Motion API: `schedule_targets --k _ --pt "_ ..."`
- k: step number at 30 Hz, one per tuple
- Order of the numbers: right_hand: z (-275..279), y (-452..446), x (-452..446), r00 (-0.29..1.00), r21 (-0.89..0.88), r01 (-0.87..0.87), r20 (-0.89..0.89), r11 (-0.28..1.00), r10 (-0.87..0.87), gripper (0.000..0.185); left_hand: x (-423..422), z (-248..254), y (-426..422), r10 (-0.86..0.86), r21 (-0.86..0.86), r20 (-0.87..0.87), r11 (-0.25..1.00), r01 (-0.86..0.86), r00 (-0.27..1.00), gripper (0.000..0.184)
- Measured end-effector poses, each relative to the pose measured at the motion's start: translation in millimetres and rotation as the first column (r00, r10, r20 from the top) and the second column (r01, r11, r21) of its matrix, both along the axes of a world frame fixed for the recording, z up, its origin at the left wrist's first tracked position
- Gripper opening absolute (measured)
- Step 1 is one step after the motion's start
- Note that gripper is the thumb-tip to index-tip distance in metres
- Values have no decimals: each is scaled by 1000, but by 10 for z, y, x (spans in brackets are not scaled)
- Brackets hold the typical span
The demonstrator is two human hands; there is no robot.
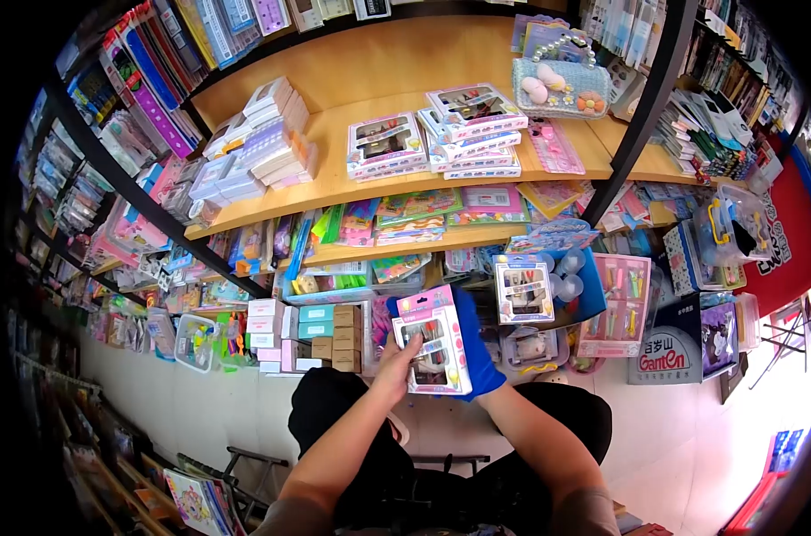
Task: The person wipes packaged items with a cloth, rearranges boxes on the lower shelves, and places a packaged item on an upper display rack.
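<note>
My left hand [393, 368] grips the left edge of a pink-and-white boxed toy set [439, 347], with the thumb on its front. Small items show through its clear window, too small to name. A blue cloth [484, 362] lies behind the box and along its right edge. My right wrist runs into this cloth, which hides the fingers and is held up against the box. Similar window boxes lie in a left stack [387, 147] and a right stack [475, 143] on the wooden shelf. Another window box [524, 290] stands just right of my hands.
The wooden shelf [334, 192] spans the front, with a dark metal post [642, 107] at right. White cartons [276, 165] and a knitted pearl-handled bag [562, 87] sit on it. Below stand small cartons [346, 348], a blue bin [588, 290] and a Ganten box [664, 353].
</note>
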State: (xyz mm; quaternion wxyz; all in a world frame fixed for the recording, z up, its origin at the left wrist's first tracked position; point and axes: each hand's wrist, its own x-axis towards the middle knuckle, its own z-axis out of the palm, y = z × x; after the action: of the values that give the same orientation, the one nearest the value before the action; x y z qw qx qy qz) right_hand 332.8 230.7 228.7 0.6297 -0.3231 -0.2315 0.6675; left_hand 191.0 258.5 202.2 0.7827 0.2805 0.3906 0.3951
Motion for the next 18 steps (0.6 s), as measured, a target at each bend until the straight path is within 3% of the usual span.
schedule_targets --k 1,2,3,4,6,7,8,9,10,12,13,15,16,17,18 --pt "-109 -50 -94 993 -76 -75 -94 994 68 74 25 30 12 37 14 -29 999 -37 999 52" --pt "-390 -58 -119 978 -33 -206 -34 978 204 75 50 43 32 80 49 -83 996 -76 993 55" --pt "-328 -115 -140 919 171 -214 369 962 139 73 81 43 48 125 83 -132 990 -115 983 57" --pt "-263 -173 -161 733 348 -209 675 914 -90 71 98 29 57 173 116 -178 981 -154 969 59" --pt "196 -202 -174 519 338 -118 823 934 -232 74 105 -75 76 252 199 -312 960 -196 916 66" --pt "320 -187 -146 275 327 -229 925 917 -261 71 90 -162 106 299 237 -308 943 -232 903 61" --pt "179 -218 -193 290 254 -238 940 937 -181 72 70 -247 136 345 276 -305 924 -264 888 58" --pt "150 -285 -238 183 251 -270 961 930 -207 72 79 -26 121 285 149 -268 956 -253 920 45" --pt "80 -315 -261 194 178 -359 974 916 -113 73 23 -144 153 233 28 -109 973 -231 966 36" --pt "89 -356 -309 184 27 -524 980 851 82 76 10 -240 159 249 -61 -52 966 -251 967 32" --pt "112 -345 -321 87 -140 -595 968 791 236 77 -23 -341 177 226 -77 -34 971 -228 974 33" --pt "206 -344 -337 73 -201 -596 951 777 302 77 -64 -439 209 230 -69 20 971 -229 973 34" --pt "185 -380 -351 160 -101 -535 963 838 219 77 -71 -531 243 281 -109 74 956 -273 957 35" --pt "155 -428 -372 240 -3 -465 962 886 129 76 -91 -553 311 229 62 79 970 -234 970 35" --pt "125 -472 -398 311 94 -385 950 918 34 76 -106 -585 309 228 125 25 965 -230 973 36"
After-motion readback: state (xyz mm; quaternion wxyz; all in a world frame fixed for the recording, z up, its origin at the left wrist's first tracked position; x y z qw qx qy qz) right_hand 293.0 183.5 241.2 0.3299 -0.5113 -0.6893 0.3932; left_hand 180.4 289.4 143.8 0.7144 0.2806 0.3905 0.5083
